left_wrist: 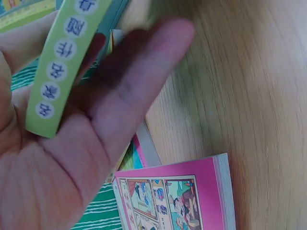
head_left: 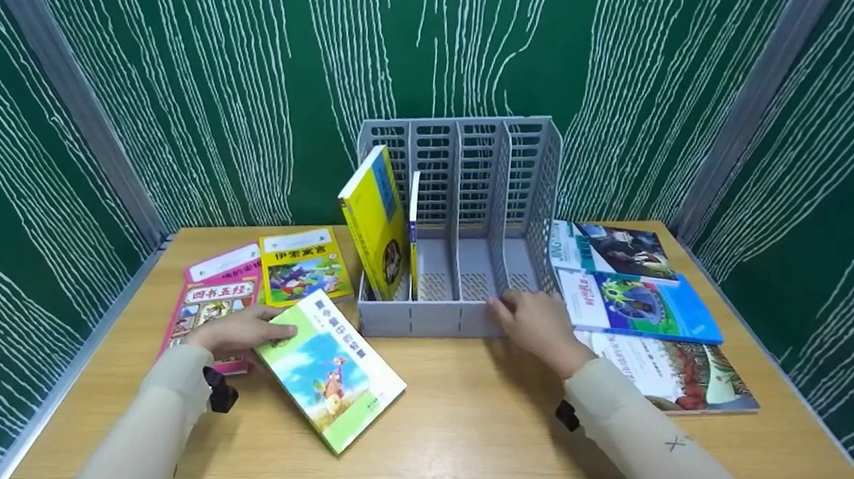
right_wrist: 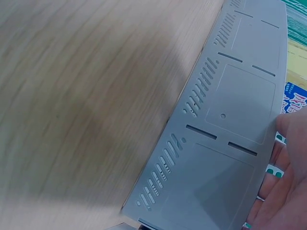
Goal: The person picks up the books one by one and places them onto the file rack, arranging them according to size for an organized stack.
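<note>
My left hand point(head_left: 240, 329) holds a green and white children's book point(head_left: 335, 376) by its upper left edge, thumb on the cover. In the left wrist view its light green spine point(left_wrist: 57, 72) lies across the palm, and the outer fingers stretch away from it. A grey desktop file rack point(head_left: 433, 319) with several slots stands in the middle of the table. My right hand point(head_left: 537, 326) grips the rack's low front rim toward its right end. A thick yellow book point(head_left: 373, 228) leans in the leftmost slot, with a thin book point(head_left: 413, 238) upright beside it.
Left of the rack lie a yellow book point(head_left: 305, 265) and pink-covered books, one with comic panels point(head_left: 200, 314). Three books lie to its right: a dark and teal one point(head_left: 622, 249), a blue one point(head_left: 663, 308) and a white and red one point(head_left: 673, 373). Green patterned walls enclose the table point(head_left: 458, 437).
</note>
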Available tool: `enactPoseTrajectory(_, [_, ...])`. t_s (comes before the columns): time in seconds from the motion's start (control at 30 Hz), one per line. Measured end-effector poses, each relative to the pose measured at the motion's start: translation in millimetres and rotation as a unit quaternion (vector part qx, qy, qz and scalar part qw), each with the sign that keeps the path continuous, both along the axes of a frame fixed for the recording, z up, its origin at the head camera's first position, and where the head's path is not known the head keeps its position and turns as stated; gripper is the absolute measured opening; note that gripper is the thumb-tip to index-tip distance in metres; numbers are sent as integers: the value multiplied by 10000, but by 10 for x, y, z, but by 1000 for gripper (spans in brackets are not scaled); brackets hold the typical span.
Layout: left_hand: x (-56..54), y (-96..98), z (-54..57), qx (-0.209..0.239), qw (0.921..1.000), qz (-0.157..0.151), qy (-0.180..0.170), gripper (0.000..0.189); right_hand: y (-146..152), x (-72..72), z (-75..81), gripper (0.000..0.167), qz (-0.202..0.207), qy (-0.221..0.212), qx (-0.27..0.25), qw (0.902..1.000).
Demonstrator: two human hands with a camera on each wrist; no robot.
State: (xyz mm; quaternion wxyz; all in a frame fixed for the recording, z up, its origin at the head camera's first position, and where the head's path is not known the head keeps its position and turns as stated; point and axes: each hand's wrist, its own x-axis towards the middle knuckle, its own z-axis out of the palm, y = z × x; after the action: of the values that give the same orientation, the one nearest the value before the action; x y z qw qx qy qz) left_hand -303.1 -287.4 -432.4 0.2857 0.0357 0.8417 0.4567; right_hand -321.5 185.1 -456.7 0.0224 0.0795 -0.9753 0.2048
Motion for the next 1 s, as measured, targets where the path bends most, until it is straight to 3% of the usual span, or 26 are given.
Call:
enactPoseTrajectory(0.23, [-10, -93, -25, 645, 9972, -382, -8, 57, -5, -11, 5, 52, 74, 82, -13, 9999])
enactPoseTrajectory(0.63, [-5, -123, -80, 1343, 9866, -788, 487, 45, 18, 0, -20, 52, 163, 246, 13, 9996])
enactPoseTrajectory(0.8, [8, -106, -89, 1646, 9822, -728, 531, 42, 26, 3, -10, 53, 168, 210, -39, 9996])
enactPoseTrajectory(1.0, [35, 1, -59, 2163, 9735, -346, 665, 43, 36, -1, -26, 51, 223, 406, -64, 9989])
